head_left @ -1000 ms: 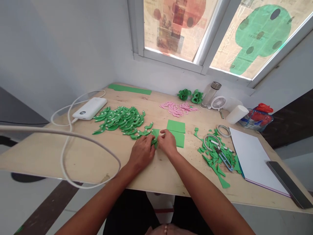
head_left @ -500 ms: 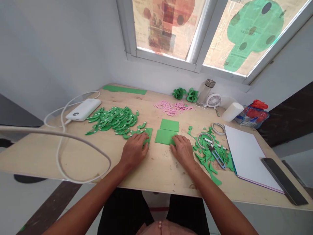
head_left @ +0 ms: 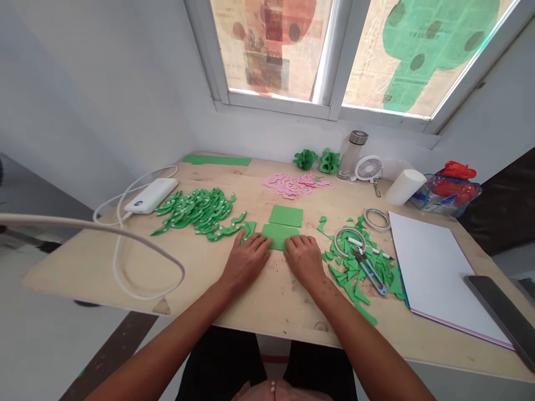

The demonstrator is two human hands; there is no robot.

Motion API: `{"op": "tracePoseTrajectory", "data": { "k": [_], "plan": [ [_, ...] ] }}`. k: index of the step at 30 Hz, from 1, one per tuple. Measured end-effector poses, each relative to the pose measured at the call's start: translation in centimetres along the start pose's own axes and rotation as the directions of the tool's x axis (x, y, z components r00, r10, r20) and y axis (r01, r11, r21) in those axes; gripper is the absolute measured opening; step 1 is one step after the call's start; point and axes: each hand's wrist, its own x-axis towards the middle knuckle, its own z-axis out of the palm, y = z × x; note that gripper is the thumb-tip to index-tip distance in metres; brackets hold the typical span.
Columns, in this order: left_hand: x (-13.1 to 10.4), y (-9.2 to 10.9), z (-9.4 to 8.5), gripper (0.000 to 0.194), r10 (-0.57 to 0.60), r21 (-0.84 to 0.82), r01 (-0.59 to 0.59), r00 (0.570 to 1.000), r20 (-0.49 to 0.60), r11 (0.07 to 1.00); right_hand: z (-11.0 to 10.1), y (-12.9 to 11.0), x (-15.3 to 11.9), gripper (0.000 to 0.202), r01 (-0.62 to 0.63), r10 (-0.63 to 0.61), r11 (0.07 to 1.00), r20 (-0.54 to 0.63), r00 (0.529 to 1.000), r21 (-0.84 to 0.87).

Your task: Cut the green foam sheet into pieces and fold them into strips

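Two green paper rectangles lie one behind the other in the middle of the table: a far one [head_left: 286, 215] and a near one [head_left: 277, 235]. My left hand [head_left: 247, 257] rests palm down, fingers laid out, with its fingertips at the near rectangle's left edge. Just beyond it, another green paper piece [head_left: 249, 227] is partly covered. At the near rectangle's right corner my right hand [head_left: 304, 255] lies with its fingers down on the paper. To the left spreads a pile of curved green paper cutouts [head_left: 198, 209] with small white patches.
Green scraps [head_left: 351, 273] lie right, with tape rolls [head_left: 377, 219], blue-handled snips [head_left: 370, 272] and a pen. Beyond are white sheets [head_left: 438, 273] and a phone [head_left: 501, 314]. Pink cutouts [head_left: 292, 185], a bottle [head_left: 351, 155] and a fan [head_left: 368, 167] stand behind. A cable [head_left: 146, 240] loops left.
My left hand has slid right, off the left green piece to the near rectangle's edge. My right hand has shifted slightly left. The head view has tilted a little.
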Motion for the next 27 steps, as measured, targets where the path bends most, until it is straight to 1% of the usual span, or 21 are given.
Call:
{"op": "tracePoseTrajectory", "data": {
  "k": [7, 12, 14, 21, 27],
  "plan": [
    [-0.37, -0.21, 0.47, 0.026, -0.009, -0.026, 0.008, 0.999, -0.044, 1.000, 0.15, 0.01, -0.15, 0.003, 0.001, -0.001, 1.000, -0.015, 1.000, 0.004],
    [-0.47, -0.59, 0.75, 0.024, -0.015, -0.067, 0.011, 0.998, -0.057, 0.998, 0.43, 0.16, -0.16, 0.014, -0.001, 0.001, 1.000, -0.008, 1.000, -0.007],
    [-0.47, -0.63, 0.78, 0.024, -0.015, -0.072, 0.011, 0.998, -0.061, 0.997, 0.52, 0.25, -0.14, 0.015, -0.003, 0.003, 1.000, -0.011, 1.000, -0.008],
    [-0.38, -0.52, 0.56, 0.025, 0.013, -0.048, -0.017, 0.997, -0.081, 0.999, 0.67, 0.38, -0.21, 0.015, -0.003, 0.004, 1.000, -0.054, 0.999, 0.009],
    [-0.45, -0.60, 0.60, 0.024, 0.044, -0.025, -0.047, 0.992, -0.119, 0.999, 0.85, 0.28, -0.36, 0.017, 0.009, -0.007, 1.000, -0.083, 0.997, 0.014]
  ]
}}
